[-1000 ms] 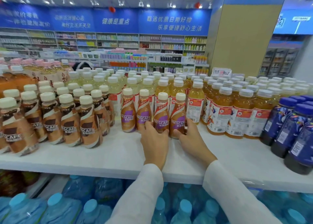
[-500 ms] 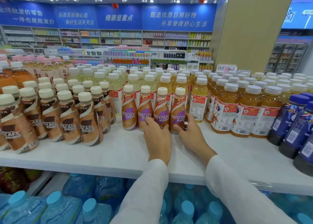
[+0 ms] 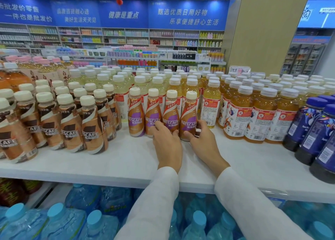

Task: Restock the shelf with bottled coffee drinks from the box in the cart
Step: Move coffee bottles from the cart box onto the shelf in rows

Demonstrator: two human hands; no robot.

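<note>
White shelf (image 3: pixel 112 160) board fills the foreground of a brightly lit shop, with blue banners and stocked racks far behind. Both hands reach over its front edge, out of white sleeves (image 3: pixel 154 203).

Four purple-label coffee bottles (image 3: pixel 136 116) stand upright in a tight row across the shelf, touching one another. The left hand (image 3: pixel 167 145) is curled round the lower part of the third bottle (image 3: pixel 170 114), its fingers tucked between that one and its neighbour further left. The right hand (image 3: pixel 203 143) grips the base of the fourth bottle (image 3: pixel 189 116), thumb on the front, fingers wrapped round the far side. Both bottles stand on the shelf.

Left of the hands is a block of brown-label coffee bottles (image 3: pixel 72 125) with cream caps. Just beyond the hands, behind the purple row, stand pale yellow drinks (image 3: pixel 121 89). Right of the hands are orange drinks (image 3: pixel 257 120) with white caps, and further right dark bottles with blue caps (image 3: pixel 315 131). Below the hands, under the shelf, lie large water jugs (image 3: pixel 63 221) with light blue caps.
</note>
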